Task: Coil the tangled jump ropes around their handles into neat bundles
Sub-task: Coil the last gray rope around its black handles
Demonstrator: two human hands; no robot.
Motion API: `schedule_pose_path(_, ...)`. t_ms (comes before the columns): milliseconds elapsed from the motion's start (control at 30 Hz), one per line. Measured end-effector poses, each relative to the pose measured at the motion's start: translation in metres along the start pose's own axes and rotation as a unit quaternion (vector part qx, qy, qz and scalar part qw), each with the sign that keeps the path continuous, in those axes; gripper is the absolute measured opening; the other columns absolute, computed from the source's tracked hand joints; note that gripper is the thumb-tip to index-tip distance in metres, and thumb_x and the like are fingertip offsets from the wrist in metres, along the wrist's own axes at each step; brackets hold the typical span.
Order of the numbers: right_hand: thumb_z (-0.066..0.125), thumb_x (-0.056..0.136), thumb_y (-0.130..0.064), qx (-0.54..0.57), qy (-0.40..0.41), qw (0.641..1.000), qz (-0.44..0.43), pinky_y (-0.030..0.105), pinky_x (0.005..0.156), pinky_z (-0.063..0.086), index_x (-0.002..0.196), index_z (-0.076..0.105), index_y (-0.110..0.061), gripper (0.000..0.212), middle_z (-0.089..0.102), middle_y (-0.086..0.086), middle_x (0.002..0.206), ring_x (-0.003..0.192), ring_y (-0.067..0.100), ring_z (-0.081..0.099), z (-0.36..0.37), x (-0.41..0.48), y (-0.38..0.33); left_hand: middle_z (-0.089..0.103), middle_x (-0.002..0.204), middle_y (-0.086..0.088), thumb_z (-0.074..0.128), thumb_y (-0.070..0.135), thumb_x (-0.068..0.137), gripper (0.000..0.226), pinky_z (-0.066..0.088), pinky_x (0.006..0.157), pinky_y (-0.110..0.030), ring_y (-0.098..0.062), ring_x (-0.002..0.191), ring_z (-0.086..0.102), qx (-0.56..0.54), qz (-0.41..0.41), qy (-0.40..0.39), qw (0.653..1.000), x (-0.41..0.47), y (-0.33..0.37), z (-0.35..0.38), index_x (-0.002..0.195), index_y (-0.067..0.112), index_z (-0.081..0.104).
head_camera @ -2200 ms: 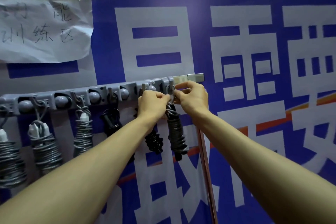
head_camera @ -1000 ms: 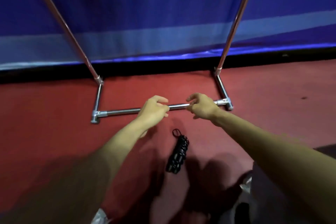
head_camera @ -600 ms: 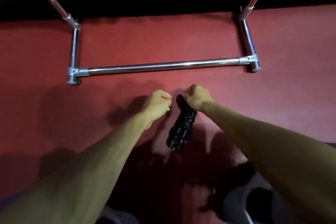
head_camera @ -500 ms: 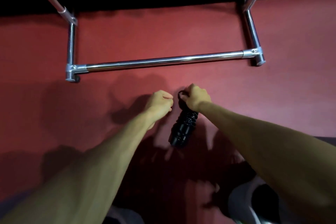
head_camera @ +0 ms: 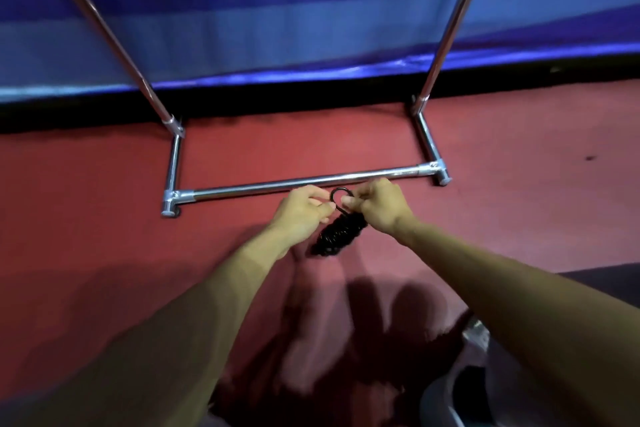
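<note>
A black jump rope bundle point(head_camera: 337, 236), its cord coiled tightly around the handles, hangs above the red floor between my hands. A small black loop point(head_camera: 338, 194) sticks up at its top end. My right hand point(head_camera: 379, 210) pinches the top of the bundle at the loop's base. My left hand point(head_camera: 303, 215) closes its fingertips on the loop from the left side. The bundle's upper part is hidden behind my fingers.
A chrome rack base bar point(head_camera: 298, 184) lies on the red floor point(head_camera: 86, 236) just beyond my hands, with two slanted poles rising from it. A blue banner point(head_camera: 277, 17) hangs behind. A grey shoe point(head_camera: 460, 395) shows at the lower right.
The bundle that lay on the floor is lifted; my right hand took its top end, and now both hands pinch its loop. My view has tilted up toward the banner.
</note>
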State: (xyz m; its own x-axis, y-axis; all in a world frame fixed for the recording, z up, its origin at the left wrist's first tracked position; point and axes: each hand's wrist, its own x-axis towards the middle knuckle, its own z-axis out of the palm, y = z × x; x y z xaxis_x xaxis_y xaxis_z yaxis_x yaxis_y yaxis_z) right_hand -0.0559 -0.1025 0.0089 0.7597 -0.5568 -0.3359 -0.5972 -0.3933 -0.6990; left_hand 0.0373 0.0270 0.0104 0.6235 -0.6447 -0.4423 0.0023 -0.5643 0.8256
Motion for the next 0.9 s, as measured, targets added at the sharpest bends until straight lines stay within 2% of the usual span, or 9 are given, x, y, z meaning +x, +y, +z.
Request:
schedule_pose_path(167,0.069,0.085,-0.024,0.052,0.078,0.991,-0.099,0.026,0.057,0.041,0.069,0.068,-0.004,0.026,0.061,0.012,0.062,0.057,0.011,0.047,-0.073,-0.030,-0.064,0.066,0.087,0.001,0.070,0.018,0.088,0.008,0.046,0.070,-0.017,-0.011,0.080,0.061,-0.001,0.124,0.083,0.989,-0.037,0.085,-0.026,0.094,0.020,0.066)
schedule_pose_path(300,0.073,0.082,-0.023,0.065,0.125,0.974,-0.177,0.017,0.061,0.041,0.075,0.073,-0.010,0.015,0.064,-0.001,0.062,0.053,-0.001,0.049,-0.124,-0.057,-0.112,0.066,0.078,0.002,0.068,0.015,0.089,0.005,0.044,0.061,-0.014,-0.013,0.074,0.062,-0.019,0.191,0.140,0.971,-0.066,0.146,-0.044,0.087,0.018,0.064)
schedule_pose_path(400,0.075,0.080,-0.026,0.075,0.164,0.958,-0.224,0.017,0.062,0.044,0.079,0.074,-0.010,0.016,0.065,-0.004,0.063,0.051,-0.005,0.050,-0.159,-0.071,-0.147,0.067,0.084,-0.003,0.063,0.015,0.092,0.003,0.044,0.056,-0.010,-0.002,0.064,0.063,-0.017,0.230,0.159,0.960,-0.085,0.190,-0.060,0.095,0.012,0.064)
schedule_pose_path(467,0.075,0.080,-0.025,0.093,0.183,0.947,-0.246,0.020,0.065,0.048,0.079,0.073,-0.010,0.015,0.065,-0.007,0.062,0.051,-0.005,0.052,-0.176,-0.072,-0.168,0.068,0.085,-0.004,0.061,0.014,0.094,0.007,0.043,0.053,-0.008,0.002,0.059,0.062,-0.029,0.248,0.165,0.954,-0.090,0.213,-0.070,0.098,0.009,0.063)
schedule_pose_path(533,0.074,0.081,-0.025,0.123,0.189,0.937,-0.265,0.026,0.067,0.052,0.078,0.072,-0.013,0.012,0.066,-0.006,0.064,0.055,-0.003,0.056,-0.191,-0.068,-0.188,0.068,0.082,-0.004,0.061,0.016,0.095,0.006,0.043,0.054,-0.013,-0.002,0.060,0.063,-0.045,0.265,0.174,0.947,-0.089,0.235,-0.081,0.097,0.011,0.062)
schedule_pose_path(633,0.073,0.082,-0.025,0.160,0.195,0.925,-0.284,0.035,0.071,0.057,0.079,0.072,-0.014,0.011,0.070,0.000,0.070,0.067,0.012,0.065,-0.208,-0.045,-0.213,0.067,0.076,-0.001,0.062,0.018,0.094,0.006,0.042,0.056,-0.015,-0.002,0.055,0.059,-0.069,0.282,0.193,0.937,-0.071,0.262,-0.101,0.095,0.012,0.063)
schedule_pose_path(767,0.074,0.081,-0.021,0.180,0.209,0.917,-0.287,0.022,0.059,0.054,0.079,0.073,-0.014,0.008,0.069,-0.004,0.066,0.061,0.006,0.063,-0.211,-0.006,-0.232,0.062,0.059,0.009,0.064,0.018,0.092,0.007,0.042,0.056,-0.018,-0.005,0.052,0.050,-0.107,0.274,0.199,0.935,-0.035,0.275,-0.120,0.085,0.018,0.064)
schedule_pose_path(833,0.077,0.078,-0.017,0.198,0.220,0.912,-0.284,0.025,0.057,0.055,0.078,0.072,-0.017,0.005,0.068,-0.002,0.063,0.057,0.010,0.063,-0.213,0.010,-0.244,0.060,0.052,0.013,0.066,0.018,0.091,0.009,0.042,0.054,-0.018,-0.007,0.053,0.048,-0.130,0.267,0.192,0.935,-0.019,0.283,-0.132,0.083,0.020,0.064)
schedule_pose_path(900,0.078,0.076,-0.015,0.230,0.226,0.904,-0.279,0.031,0.057,0.057,0.077,0.071,-0.019,0.008,0.068,0.003,0.063,0.055,0.016,0.065,-0.225,0.014,-0.260,0.061,0.053,0.014,0.067,0.018,0.091,0.009,0.042,0.054,-0.018,-0.007,0.054,0.047,-0.124,0.262,0.178,0.940,-0.018,0.302,-0.147,0.082,0.020,0.065)
